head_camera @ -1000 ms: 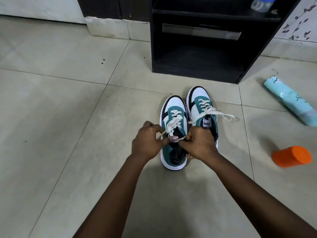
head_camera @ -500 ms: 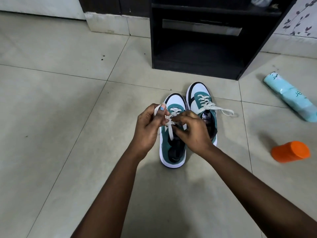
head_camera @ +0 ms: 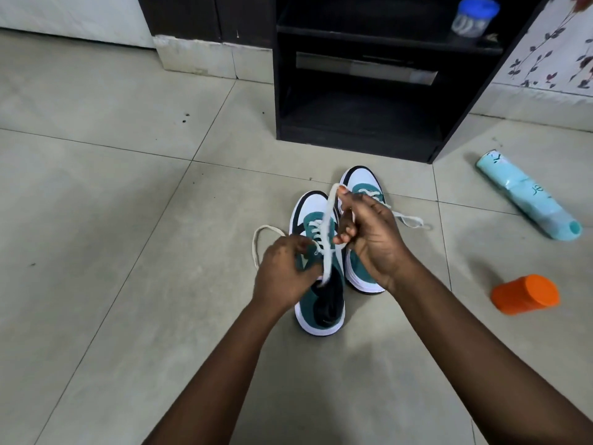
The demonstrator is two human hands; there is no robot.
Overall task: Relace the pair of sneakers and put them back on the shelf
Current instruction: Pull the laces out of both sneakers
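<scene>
Pair of teal, white and black sneakers stood side by side on tiled floor before black shelf. Left hand and right hand each pinched an off-white lace above nearer shoe.

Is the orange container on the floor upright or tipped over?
Tipped over: the orange container lies on its side on the floor tiles, round end facing right.

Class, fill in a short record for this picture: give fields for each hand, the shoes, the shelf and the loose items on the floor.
left hand: pinches a white lace end
right hand: holds the other lace end raised
green-and-white sneakers: side by side on the tiled floor
black wooden shelf: bottom compartment holds no shoes
floor items: orange plastic jar, pale blue bottle, both lying down
</scene>
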